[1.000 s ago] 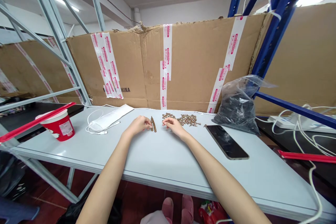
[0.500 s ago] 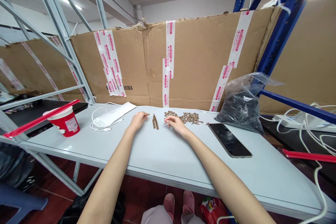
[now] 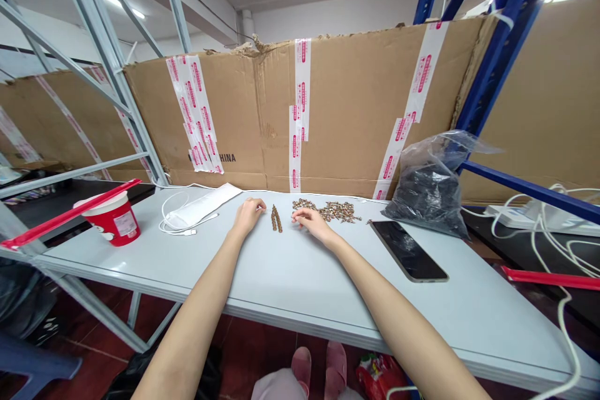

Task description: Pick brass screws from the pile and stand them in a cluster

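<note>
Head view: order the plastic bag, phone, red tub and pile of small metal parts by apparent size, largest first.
1. plastic bag
2. phone and red tub, too alike to rank
3. pile of small metal parts

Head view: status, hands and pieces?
Left hand and right hand flanking two short rows of small bronze-coloured pieces, not touching, nothing visibly held. Loose pile beyond right hand. Nothing between.

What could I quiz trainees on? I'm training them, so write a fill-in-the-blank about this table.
A short row of small brass-coloured parts lies between the left hand and the right hand, with a bigger heap on its ____ side. A smartphone lies with its ____ facing up. The clear plastic bag holds something ____.

Missing words: right, screen, black.
</note>
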`<state>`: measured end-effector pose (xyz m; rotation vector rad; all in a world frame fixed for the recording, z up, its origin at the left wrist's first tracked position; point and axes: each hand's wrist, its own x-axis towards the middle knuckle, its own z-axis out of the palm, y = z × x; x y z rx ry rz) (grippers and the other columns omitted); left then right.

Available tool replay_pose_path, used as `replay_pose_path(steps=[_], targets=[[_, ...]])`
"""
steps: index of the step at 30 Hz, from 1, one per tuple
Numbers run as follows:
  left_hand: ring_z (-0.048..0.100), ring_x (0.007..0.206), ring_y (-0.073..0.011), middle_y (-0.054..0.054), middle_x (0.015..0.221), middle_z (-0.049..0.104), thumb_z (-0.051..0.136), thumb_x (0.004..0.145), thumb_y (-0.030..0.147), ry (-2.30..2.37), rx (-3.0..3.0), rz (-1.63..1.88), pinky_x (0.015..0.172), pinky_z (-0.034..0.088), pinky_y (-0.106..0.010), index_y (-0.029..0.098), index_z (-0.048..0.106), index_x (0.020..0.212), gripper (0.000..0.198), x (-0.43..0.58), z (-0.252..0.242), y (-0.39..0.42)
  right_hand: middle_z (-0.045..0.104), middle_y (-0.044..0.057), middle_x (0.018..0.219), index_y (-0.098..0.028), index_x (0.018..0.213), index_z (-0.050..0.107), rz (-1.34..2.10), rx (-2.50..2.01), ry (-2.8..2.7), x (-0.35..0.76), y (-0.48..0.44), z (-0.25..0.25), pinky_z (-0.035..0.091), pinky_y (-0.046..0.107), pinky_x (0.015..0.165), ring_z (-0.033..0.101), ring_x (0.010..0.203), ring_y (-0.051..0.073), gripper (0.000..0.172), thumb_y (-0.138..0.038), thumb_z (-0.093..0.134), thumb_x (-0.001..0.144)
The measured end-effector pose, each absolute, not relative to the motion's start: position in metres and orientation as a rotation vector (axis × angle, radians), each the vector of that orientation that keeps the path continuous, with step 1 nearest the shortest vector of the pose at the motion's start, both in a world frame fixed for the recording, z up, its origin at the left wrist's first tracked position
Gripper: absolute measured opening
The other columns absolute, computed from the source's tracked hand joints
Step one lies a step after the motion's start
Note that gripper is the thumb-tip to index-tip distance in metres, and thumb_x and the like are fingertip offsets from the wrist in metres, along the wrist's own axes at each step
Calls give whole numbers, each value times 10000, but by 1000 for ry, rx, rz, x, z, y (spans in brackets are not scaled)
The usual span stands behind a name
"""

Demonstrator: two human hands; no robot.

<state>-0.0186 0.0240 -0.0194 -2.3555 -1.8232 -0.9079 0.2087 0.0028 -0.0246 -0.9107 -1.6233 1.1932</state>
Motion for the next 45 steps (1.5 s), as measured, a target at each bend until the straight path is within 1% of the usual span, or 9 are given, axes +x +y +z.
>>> replay_pose_path(steps=[4, 10, 14, 18, 22, 32, 35, 41, 45], targets=[[468, 969, -209, -56, 933, 570, 503, 752, 157, -1710, -2358, -872, 805, 391, -315, 193, 607, 782, 114, -16, -21, 22, 633, 20, 693, -161, 728, 605, 1185, -916, -1631, 209, 3, -24, 409, 241, 574, 539, 591, 106, 110, -245, 578, 662], [461, 925, -199, -49, 926, 512, 509, 729, 122, -1660, -2373, -806, 727, 402, -293, 187, 604, 708, 117, -17, -26, 25, 630, 18, 684, -167, 715, 606, 1183, -901, -1617, 209, 4, -25, 416, 244, 586, 558, 629, 116, 99, -245, 589, 656], [464, 922, -192, -45, 913, 512, 492, 731, 108, -1657, -2366, -761, 734, 397, -286, 185, 612, 703, 145, -18, -28, 26, 629, 26, 702, -163, 719, 606, 1182, -866, -1621, 209, 5, -26, 419, 250, 603, 574, 673, 129, 96, -241, 582, 669], [465, 907, -200, -58, 888, 515, 473, 779, 185, -1645, -2384, -710, 745, 393, -294, 184, 645, 751, 175, -19, -27, 25, 622, 27, 714, -160, 724, 602, 1186, -851, -1622, 209, 7, -28, 417, 250, 613, 579, 706, 134, 98, -238, 567, 677], [468, 907, -205, -74, 898, 509, 430, 830, 294, -1640, -2406, -654, 746, 396, -295, 172, 664, 798, 267, -19, -26, 24, 628, 29, 709, -159, 729, 604, 1180, -863, -1623, 209, 8, -29, 414, 254, 625, 576, 696, 133, 93, -224, 560, 680], [478, 928, -200, -68, 913, 514, 367, 860, 335, -1684, -2379, -621, 779, 411, -294, 168, 662, 838, 340, -23, -24, 24, 635, 26, 746, -154, 743, 594, 1136, -883, -1660, 211, 9, -27, 419, 253, 682, 574, 692, 117, 97, -205, 535, 686], [481, 931, -200, -73, 917, 522, 360, 862, 333, -1706, -2334, -639, 785, 414, -294, 163, 658, 862, 344, -25, -23, 24, 645, 27, 803, -162, 776, 598, 1019, -990, -1718, 218, 10, -24, 416, 252, 695, 573, 720, 119, 113, -203, 521, 704], [487, 927, -202, -71, 915, 523, 361, 859, 341, -1700, -2334, -626, 786, 419, -299, 176, 672, 877, 353, -25, -21, 24, 641, -8, 827, -222, 803, 634, 557, -1376, -2061, 233, -1, -13, 372, 240, 675, 556, 770, 137, 124, -227, 597, 685], [492, 927, -200, -68, 907, 520, 366, 855, 360, -1701, -2370, -568, 789, 420, -295, 185, 683, 870, 363, -23, -20, 21, 641, -18, 827, -234, 809, 632, 438, -1484, -2173, 235, -8, -7, 356, 221, 666, 554, 831, 142, 143, -227, 637, 666]])
